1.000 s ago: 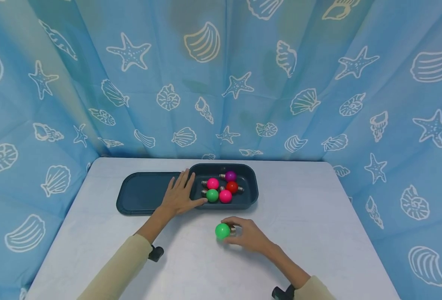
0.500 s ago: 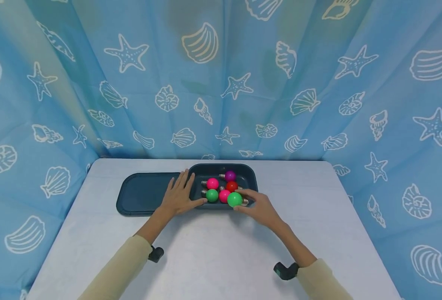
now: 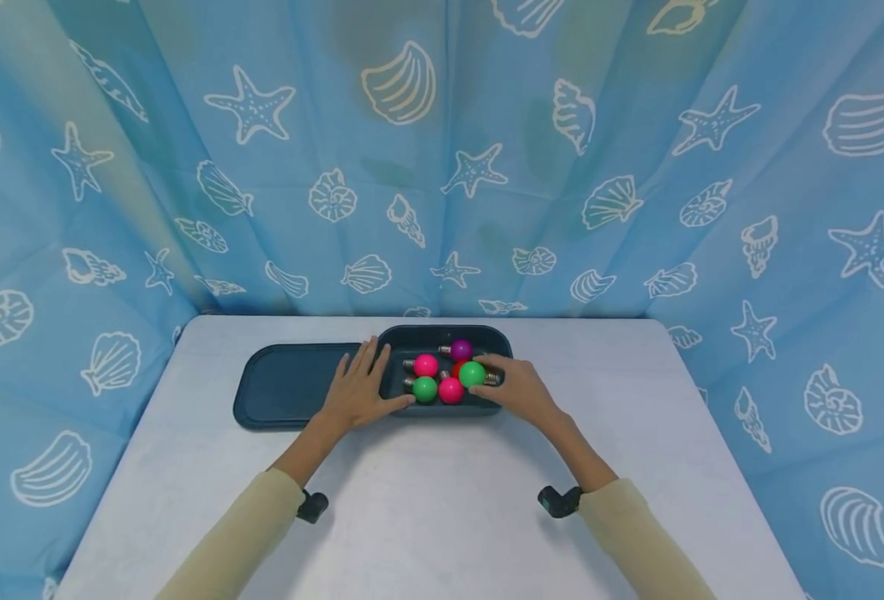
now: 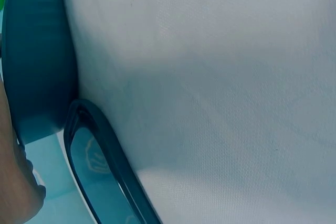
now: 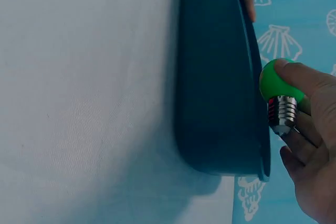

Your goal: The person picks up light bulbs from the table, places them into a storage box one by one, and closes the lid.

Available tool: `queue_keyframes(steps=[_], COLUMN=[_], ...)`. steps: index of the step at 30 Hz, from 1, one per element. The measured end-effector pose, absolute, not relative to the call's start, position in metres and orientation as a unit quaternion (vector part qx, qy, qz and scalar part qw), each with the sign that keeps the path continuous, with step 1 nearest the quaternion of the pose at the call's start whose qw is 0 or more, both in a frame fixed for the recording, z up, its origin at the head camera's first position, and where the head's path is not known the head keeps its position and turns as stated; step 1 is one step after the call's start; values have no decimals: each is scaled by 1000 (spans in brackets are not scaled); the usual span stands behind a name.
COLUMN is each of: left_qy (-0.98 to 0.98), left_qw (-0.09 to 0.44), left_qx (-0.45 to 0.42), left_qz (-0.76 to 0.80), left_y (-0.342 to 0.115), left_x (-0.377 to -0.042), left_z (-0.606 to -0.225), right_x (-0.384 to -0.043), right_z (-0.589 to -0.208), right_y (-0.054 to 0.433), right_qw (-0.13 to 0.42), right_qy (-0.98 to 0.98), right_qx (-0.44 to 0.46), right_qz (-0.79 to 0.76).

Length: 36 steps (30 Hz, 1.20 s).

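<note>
the right hand [image 3: 520, 389] pinches a green bulb [image 3: 472, 374], which has moved from the front of the dark tray [image 3: 486, 337] to over the other bulbs [image 3: 451, 390] inside, seemingly near its place but not let go (the left hand [image 3: 359, 394] rests, fingers spread, at the tray's left end). the bulb is smooth and globe-shaped above ribbed metal threads, the tray round-cornered

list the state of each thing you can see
box: open
five bulbs: lying loose in the box
held green bulb: over the box
right hand: pinching that bulb
left hand: spread at the box's left edge
lid-like tray: lying flat left of the box
curtain: hanging
</note>
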<state>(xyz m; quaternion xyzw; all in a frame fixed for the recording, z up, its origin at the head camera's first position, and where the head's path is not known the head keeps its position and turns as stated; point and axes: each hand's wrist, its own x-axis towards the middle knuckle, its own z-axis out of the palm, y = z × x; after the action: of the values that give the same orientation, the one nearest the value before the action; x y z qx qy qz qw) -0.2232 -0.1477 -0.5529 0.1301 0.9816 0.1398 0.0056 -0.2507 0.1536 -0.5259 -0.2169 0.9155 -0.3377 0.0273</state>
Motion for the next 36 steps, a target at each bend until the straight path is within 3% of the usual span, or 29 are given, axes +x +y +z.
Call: queue_keyframes(steps=[21, 28, 36], left_qy=[983, 984, 985], left_qw=[11, 15, 19], left_qx=[127, 126, 123], left_qz=[133, 128, 122], left_y=[-148, -147, -147], left_x=[-224, -224, -225], left_z=[-553, -554, -556], right_x=[-270, -267, -268], right_z=[-552, -549, -549], right_y=[164, 164, 160], right_qw=[6, 29, 39], right_qy=[942, 945, 933], right_qx=[-249, -231, -274], right_qz=[-226, -229, -229])
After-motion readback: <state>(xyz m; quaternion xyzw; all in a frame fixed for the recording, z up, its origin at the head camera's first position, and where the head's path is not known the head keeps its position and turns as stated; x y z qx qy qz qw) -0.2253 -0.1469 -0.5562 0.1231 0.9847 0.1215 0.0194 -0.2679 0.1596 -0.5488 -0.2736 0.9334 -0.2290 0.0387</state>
